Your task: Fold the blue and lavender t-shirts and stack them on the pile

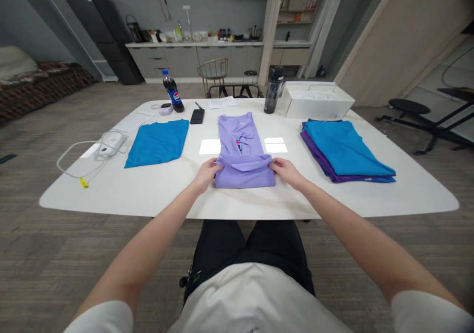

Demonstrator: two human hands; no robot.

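A lilac shirt [240, 145] lies lengthwise on the white table [155, 194] in front of me, its near end folded over into a thick band. My left hand [207, 173] pinches the left corner of that fold. My right hand [287, 171] grips the right corner of the same fold. Both hands rest low on the tabletop, fingers closed on the cloth.
A folded blue shirt [158, 142] lies to the left, a stack of blue and purple shirts [344, 150] to the right. Behind are a phone [197, 116], a cola bottle [172, 92], a dark flask [273, 90], a white box [316, 101] and a white device with cable [111, 143].
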